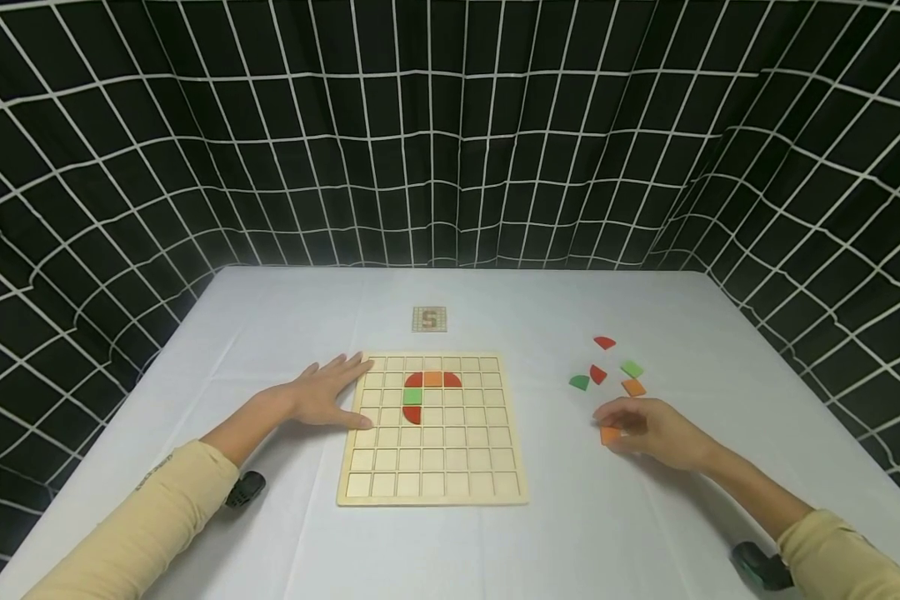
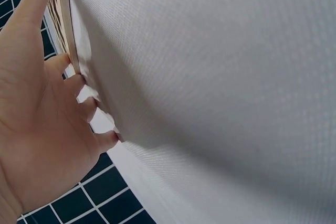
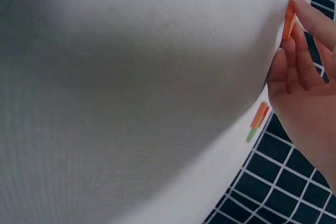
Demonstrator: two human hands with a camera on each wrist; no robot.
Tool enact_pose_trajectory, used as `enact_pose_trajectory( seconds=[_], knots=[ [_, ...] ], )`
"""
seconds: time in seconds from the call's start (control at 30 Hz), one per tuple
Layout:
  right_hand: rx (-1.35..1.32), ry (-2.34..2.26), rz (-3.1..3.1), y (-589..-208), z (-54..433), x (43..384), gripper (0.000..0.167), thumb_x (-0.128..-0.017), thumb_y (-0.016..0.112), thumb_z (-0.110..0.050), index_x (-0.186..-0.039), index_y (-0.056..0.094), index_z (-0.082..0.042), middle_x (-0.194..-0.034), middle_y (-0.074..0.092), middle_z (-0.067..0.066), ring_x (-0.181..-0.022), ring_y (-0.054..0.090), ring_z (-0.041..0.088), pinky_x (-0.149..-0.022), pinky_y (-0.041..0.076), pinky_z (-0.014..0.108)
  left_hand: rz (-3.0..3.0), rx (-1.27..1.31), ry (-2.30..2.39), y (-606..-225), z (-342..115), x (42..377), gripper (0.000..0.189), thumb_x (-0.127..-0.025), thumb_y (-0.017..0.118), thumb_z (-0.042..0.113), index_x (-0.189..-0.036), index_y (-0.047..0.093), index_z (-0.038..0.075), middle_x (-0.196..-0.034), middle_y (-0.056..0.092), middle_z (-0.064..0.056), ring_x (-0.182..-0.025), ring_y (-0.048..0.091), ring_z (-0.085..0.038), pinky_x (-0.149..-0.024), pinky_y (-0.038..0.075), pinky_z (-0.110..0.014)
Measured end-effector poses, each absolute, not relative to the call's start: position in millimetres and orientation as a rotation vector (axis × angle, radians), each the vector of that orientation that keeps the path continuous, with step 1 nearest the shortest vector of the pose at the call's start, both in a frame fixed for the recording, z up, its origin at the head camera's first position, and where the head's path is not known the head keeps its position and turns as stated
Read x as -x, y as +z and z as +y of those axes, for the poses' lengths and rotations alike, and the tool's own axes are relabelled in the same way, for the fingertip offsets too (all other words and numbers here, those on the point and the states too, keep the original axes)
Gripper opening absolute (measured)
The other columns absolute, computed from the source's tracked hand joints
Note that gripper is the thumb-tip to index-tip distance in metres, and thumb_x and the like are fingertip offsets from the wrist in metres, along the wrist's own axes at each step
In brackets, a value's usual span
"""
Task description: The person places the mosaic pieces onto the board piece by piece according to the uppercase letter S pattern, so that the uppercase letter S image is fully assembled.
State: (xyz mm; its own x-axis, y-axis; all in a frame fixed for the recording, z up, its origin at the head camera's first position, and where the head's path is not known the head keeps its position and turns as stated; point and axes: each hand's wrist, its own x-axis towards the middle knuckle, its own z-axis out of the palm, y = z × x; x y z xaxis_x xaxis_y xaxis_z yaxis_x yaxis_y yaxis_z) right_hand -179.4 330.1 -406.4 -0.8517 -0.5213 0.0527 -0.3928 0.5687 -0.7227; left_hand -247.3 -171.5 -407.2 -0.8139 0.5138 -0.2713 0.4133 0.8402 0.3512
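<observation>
My left hand (image 1: 321,395) lies with spread, fairly straight fingers at the left edge of a wooden grid board (image 1: 432,481), thumb and fingertips touching its rim. On the board sit three red quarter-round tiles, one of them a lower tile (image 1: 412,415), plus an orange square tile (image 1: 433,379) and a light green square tile (image 1: 412,397). To the right of the board, my right hand (image 1: 663,432) pinches another orange square tile (image 3: 289,18) between thumb and fingers, close to the tablecloth. The left wrist view shows the left palm (image 2: 47,129) beside the board's edge.
Beyond the right hand lie loose tiles: two red quarter-rounds (image 1: 604,342), a dark green quarter-round (image 1: 580,382), a light green square (image 1: 632,368) and an orange square (image 1: 633,387). A small pattern card (image 1: 429,319) sits behind the board. White cloth (image 1: 307,542) covers the table.
</observation>
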Motion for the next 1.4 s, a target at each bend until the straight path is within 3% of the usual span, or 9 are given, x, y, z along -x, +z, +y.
enact_pose_trajectory(
  seconds=[0.37,0.6,0.83,1.03,1.4],
  knots=[
    [0.709,-1.038,2.671,-401,327,179,0.03,-0.08,0.073,0.002,-0.107,0.066,-0.008,-0.105,0.065,0.001,-0.098,0.058,0.014,-0.086,0.048,0.021,2.667,-0.69,0.393,-408,-172,247,0.106,-0.078,0.061,0.069,-0.153,0.017,0.01,-0.157,0.009,-0.016,-0.142,0.006,-0.039,-0.109,0.003,-0.062],
    [0.74,-1.065,2.647,-399,326,181,0.03,-0.08,0.075,-0.003,-0.109,0.066,-0.004,-0.107,0.064,0.005,-0.098,0.056,0.016,-0.086,0.047,0.019,2.664,-0.693,0.39,-408,-172,247,0.106,-0.078,0.061,0.069,-0.153,0.016,0.01,-0.158,0.01,-0.016,-0.142,0.006,-0.039,-0.11,0.004,-0.062],
    [0.617,-1.12,2.629,-400,329,182,0.031,-0.082,0.075,-0.008,-0.11,0.064,-0.003,-0.093,0.066,0.002,-0.083,0.059,0.014,-0.071,0.052,0.023,2.662,-0.69,0.396,-408,-171,247,0.106,-0.078,0.061,0.069,-0.153,0.016,0.01,-0.158,0.009,-0.016,-0.142,0.006,-0.038,-0.109,0.004,-0.062],
    [0.465,-1.25,2.603,-398,328,185,0.025,-0.085,0.073,-0.013,-0.106,0.066,-0.002,-0.104,0.061,0.012,-0.081,0.063,0.018,-0.064,0.054,0.029,2.667,-0.689,0.398,-407,-171,246,0.106,-0.078,0.061,0.068,-0.153,0.017,0.009,-0.157,0.01,-0.017,-0.142,0.006,-0.039,-0.109,0.004,-0.063],
    [0.233,-1.252,2.62,-392,316,193,0.048,-0.085,0.074,-0.031,-0.122,0.062,-0.004,-0.108,0.067,0.008,-0.093,0.061,0.024,-0.068,0.053,0.029,2.664,-0.695,0.403,-407,-171,247,0.105,-0.078,0.061,0.068,-0.153,0.017,0.009,-0.158,0.01,-0.016,-0.142,0.006,-0.039,-0.109,0.004,-0.063]
  ],
)
